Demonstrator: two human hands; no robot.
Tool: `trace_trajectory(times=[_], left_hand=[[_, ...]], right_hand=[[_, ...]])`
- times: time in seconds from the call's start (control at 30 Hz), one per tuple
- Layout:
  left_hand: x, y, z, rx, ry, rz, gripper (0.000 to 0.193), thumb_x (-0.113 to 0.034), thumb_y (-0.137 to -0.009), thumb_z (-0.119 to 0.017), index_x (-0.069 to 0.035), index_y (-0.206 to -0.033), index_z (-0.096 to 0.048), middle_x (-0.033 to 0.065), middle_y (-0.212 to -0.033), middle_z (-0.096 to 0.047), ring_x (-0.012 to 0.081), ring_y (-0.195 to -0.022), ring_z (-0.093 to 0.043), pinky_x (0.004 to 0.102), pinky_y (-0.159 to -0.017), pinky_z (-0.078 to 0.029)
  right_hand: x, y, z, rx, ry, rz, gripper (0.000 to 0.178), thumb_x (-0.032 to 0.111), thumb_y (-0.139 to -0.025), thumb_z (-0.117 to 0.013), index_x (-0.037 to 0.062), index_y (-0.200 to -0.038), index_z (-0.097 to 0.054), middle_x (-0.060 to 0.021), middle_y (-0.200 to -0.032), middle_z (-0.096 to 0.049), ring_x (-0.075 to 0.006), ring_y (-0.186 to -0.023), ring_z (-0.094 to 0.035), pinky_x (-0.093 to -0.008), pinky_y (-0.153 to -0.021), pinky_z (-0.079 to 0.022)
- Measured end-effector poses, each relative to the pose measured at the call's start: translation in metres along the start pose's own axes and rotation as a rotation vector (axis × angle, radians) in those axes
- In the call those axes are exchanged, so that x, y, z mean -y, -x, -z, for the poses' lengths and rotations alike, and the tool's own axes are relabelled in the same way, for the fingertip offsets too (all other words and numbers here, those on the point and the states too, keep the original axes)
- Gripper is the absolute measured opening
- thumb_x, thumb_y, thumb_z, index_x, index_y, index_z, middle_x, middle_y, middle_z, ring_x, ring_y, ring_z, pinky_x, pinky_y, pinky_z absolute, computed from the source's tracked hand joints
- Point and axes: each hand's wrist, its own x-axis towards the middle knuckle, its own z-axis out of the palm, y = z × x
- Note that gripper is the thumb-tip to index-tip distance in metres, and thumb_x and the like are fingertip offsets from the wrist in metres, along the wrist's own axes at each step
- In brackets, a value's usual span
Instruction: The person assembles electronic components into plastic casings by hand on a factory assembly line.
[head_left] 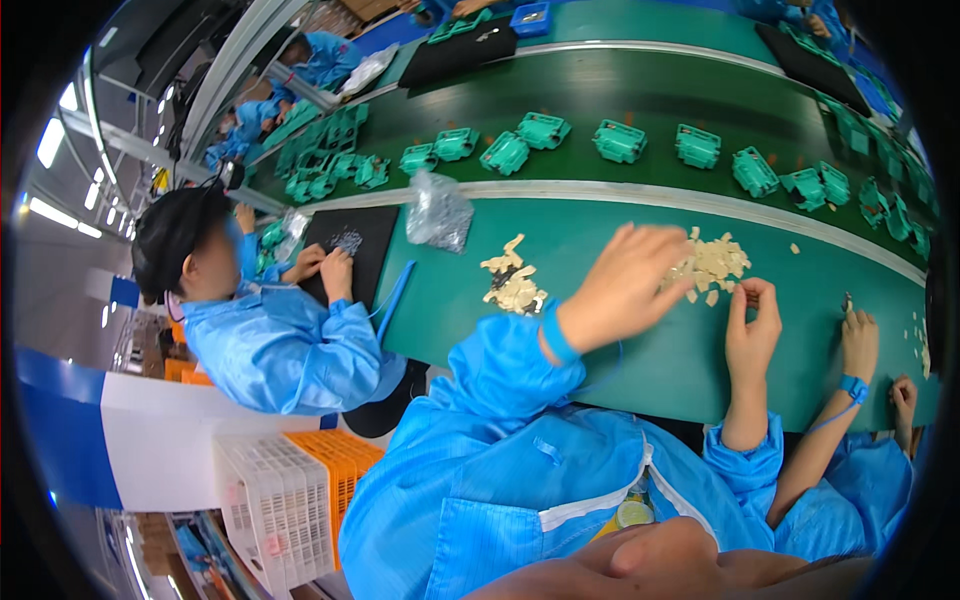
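Note:
My left hand, with a blue wrist band, reaches over the left edge of a pile of small cream-coloured flat pieces on the green bench. Its fingers are stretched out, slightly blurred, thumb apart, and nothing shows in them. Just beside the pile's near right edge is my right hand, its thumb and forefinger brought together; anything between them is too small to make out. A second pile of cream pieces, mixed with some dark bits, lies left of my left hand.
Green plastic housings line the dark green conveyor behind the bench. A clear plastic bag and a blue strip lie to the left. Co-workers sit on both sides; one's hand is at the right. Crates stand lower left.

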Motion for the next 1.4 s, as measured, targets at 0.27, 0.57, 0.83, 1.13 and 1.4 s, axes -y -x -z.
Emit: trace_trajectory(times=[0.27,0.57,0.83,1.13,1.4], left_hand=[[0.096,0.097,0.054,-0.316,-0.38,0.584,0.009,-0.007,-0.084,-0.068,-0.002,-0.09,-0.071,0.0155,-0.092,-0.067,0.0344,-0.086,-0.067,0.0426,-0.075,-0.054],[0.145,0.084,0.055,-0.077,-0.281,0.945,0.022,-0.024,-0.084,-0.072,-0.003,-0.09,-0.075,0.0176,-0.093,-0.07,0.0349,-0.089,-0.068,0.0444,-0.077,-0.054],[0.144,0.086,0.033,-0.186,-0.482,0.708,0.015,-0.019,-0.087,-0.071,-0.004,-0.09,-0.069,0.0153,-0.099,-0.065,0.0374,-0.096,-0.063,0.0481,-0.08,-0.053],[0.146,0.087,0.032,-0.126,-0.464,0.718,0.012,-0.013,-0.088,-0.069,-0.001,-0.09,-0.066,0.0185,-0.099,-0.064,0.0382,-0.097,-0.063,0.0492,-0.079,-0.054],[0.137,0.081,0.031,-0.175,-0.447,0.777,0.019,-0.011,-0.087,-0.07,0.0,-0.101,-0.065,0.0203,-0.102,-0.065,0.0399,-0.097,-0.064,0.0493,-0.081,-0.054]], right_hand=[[0.008,0.003,0.003,0.115,-0.012,-0.008,0.007,0.005,-0.097,-0.062,-0.0018,-0.099,-0.061,-0.008,-0.087,-0.065,-0.0164,-0.079,-0.062,-0.0295,-0.075,-0.051],[0.001,0.001,-0.001,0.129,-0.012,0.029,0.006,0.003,-0.094,-0.063,-0.0026,-0.096,-0.061,-0.01,-0.084,-0.064,-0.0183,-0.074,-0.061,-0.0309,-0.071,-0.051],[-0.009,0.004,0.0,0.157,0.002,-0.026,0.006,0.003,-0.095,-0.06,-0.0024,-0.096,-0.06,-0.0092,-0.084,-0.064,-0.018,-0.074,-0.06,-0.0308,-0.072,-0.05],[-0.004,0.004,-0.001,0.178,-0.007,-0.034,0.006,0.004,-0.095,-0.06,-0.0022,-0.096,-0.061,-0.0091,-0.084,-0.064,-0.0174,-0.073,-0.059,-0.0308,-0.071,-0.05],[-0.003,0.004,0.001,0.187,-0.009,-0.006,0.005,0.003,-0.095,-0.06,-0.0022,-0.096,-0.061,-0.0089,-0.084,-0.064,-0.0168,-0.072,-0.059,-0.0301,-0.07,-0.05]])
